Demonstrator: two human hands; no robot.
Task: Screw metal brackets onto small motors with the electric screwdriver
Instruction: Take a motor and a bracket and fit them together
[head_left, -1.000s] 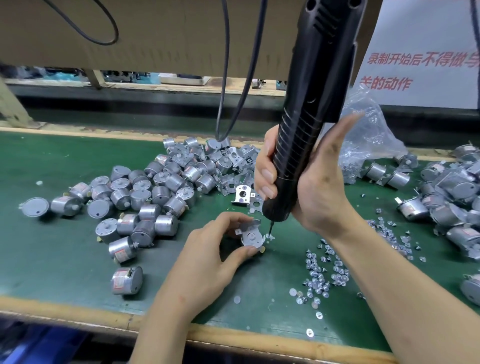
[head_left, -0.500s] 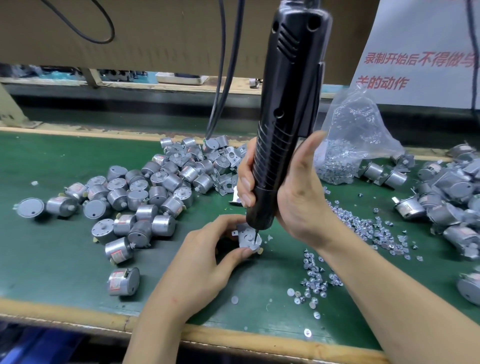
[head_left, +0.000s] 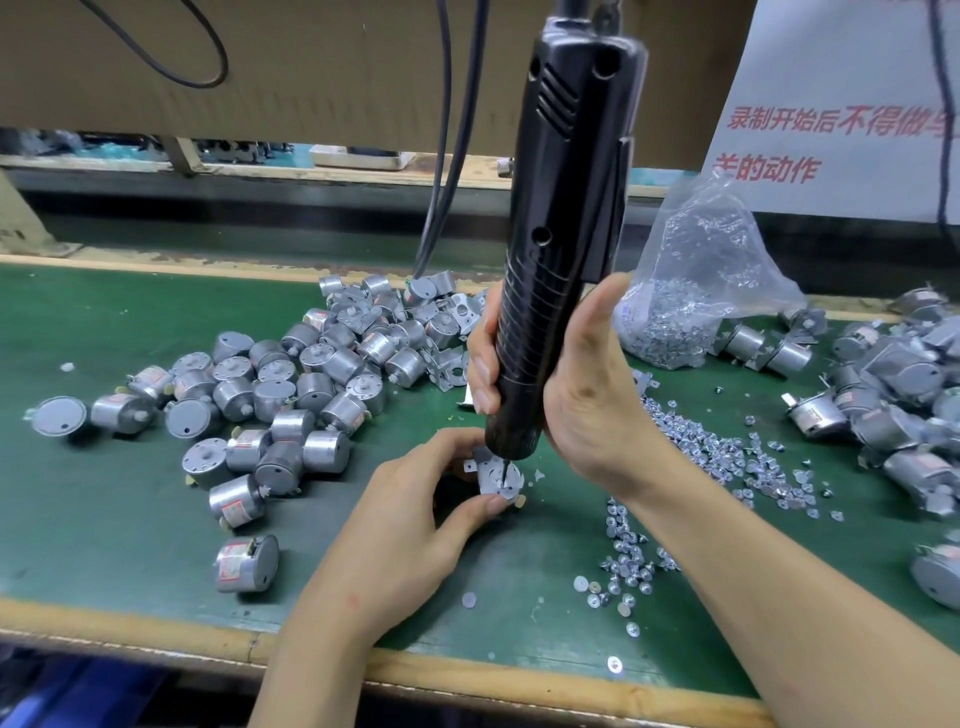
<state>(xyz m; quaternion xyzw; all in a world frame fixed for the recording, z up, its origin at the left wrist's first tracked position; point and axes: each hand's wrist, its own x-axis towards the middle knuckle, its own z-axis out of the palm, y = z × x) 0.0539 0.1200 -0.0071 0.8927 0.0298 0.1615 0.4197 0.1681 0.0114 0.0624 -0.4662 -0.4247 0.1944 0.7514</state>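
This is a factory assembly station. A green-matted workbench (head_left: 104, 519) is heaped with identical small motors (head_left: 291, 395), loose screws (head_left: 727, 457) and a bagged screw supply (head_left: 691, 291), and a corded electric screwdriver (head_left: 561, 208) stands over it.

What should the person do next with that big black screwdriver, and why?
Probably press the electric screwdriver straight down and run it. The right hand grips it nearly upright, its bit touches the metal bracket, and the left hand pinches that bracket to steady it, so everything looks lined up for driving a screw.
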